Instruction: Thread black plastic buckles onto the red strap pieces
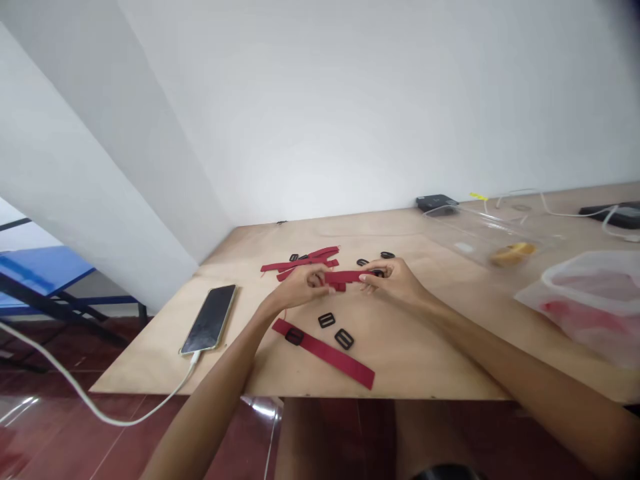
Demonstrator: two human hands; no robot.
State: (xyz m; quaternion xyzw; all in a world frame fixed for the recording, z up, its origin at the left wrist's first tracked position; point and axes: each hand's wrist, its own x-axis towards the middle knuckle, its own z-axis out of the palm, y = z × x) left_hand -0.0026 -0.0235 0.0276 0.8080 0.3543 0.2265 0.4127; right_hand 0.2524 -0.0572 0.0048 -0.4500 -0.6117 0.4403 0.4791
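My left hand point(304, 285) and my right hand point(387, 279) hold a red webbing strap point(345, 276) stretched between them, just above the table. The left fingers are closed around one end. At the other end, my right fingers pinch the strap together with a black slide buckle point(379, 273), which they partly cover. Nearer the table's front edge lies another red strap point(335, 357) with a black slide buckle point(294, 337) on it. Two loose slide buckles, one point(327, 321) behind the other point(344, 339), rest beside that strap. More red straps point(300, 262) are piled behind my left hand.
A phone point(209, 319) with a white charging cable point(120, 423) lies on the left. To the right stand a clear plastic tray point(450, 227) holding something yellow and a translucent tub point(590, 300) with red contents. Black devices point(437, 203) sit toward the wall.
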